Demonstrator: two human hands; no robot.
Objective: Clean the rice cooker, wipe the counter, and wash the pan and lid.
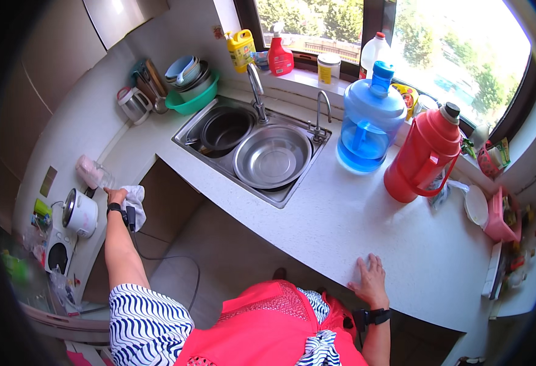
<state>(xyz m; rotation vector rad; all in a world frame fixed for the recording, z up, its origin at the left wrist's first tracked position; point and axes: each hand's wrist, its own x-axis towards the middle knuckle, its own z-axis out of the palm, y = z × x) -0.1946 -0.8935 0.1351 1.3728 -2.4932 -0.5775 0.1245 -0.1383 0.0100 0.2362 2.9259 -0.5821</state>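
My left hand (116, 196) is stretched out over the left counter with a white cloth (134, 201) hanging from it. Its fingertips are at the end of a clear container with a pinkish part (95, 173); whether they touch it I cannot tell. A white rice cooker (80, 212) stands just below that hand. My right hand (370, 280) rests on the white countertop (336, 228) near its front edge, fingers spread and holding nothing.
The steel sink (275, 196) holds a metal basin (272, 155) and a dark pot (227, 128). Right of it stand a blue water jug (368, 128) and a red thermos (426, 151). Stacked bowls in a green basin (197, 98) fill the back left corner. A cable (190, 258) trails from my left wrist.
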